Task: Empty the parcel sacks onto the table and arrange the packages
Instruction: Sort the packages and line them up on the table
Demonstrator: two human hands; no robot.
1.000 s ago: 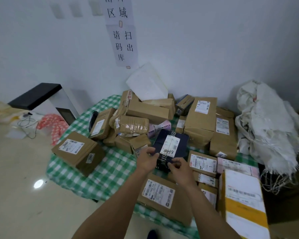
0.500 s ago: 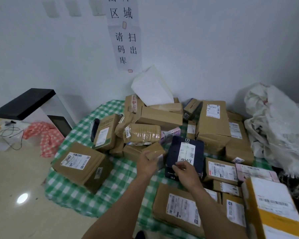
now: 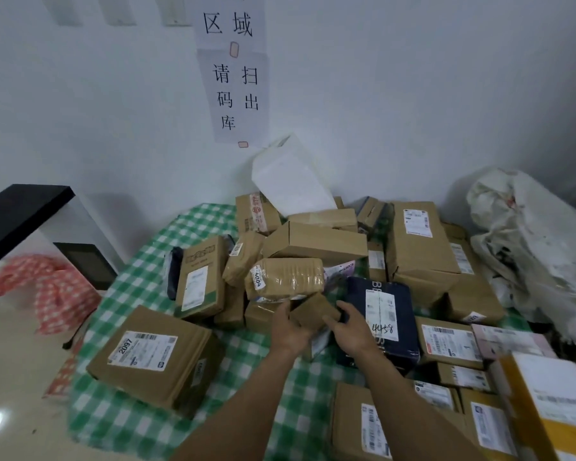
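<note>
Currently gripping small brown cardboard box [image 3: 315, 311] with both hands, close together: left hand [image 3: 290, 331] curled under its left side, right hand [image 3: 353, 331] pinching its right edge. Holding it just left of dark navy rectangular carton with white label [image 3: 384, 311]; cannot tell whether touching. Observed heap of brown cardboard parcels [image 3: 313, 241] behind navy carton, on green-and-white checked tablecloth [image 3: 120, 417]. Noted crumpled white woven sacks [image 3: 529, 247] well right of navy carton.

Left hand [image 3: 291, 327] and right hand [image 3: 351, 329] meet, fingers [image 3: 346, 309] curled, forearms outstretched.
</note>
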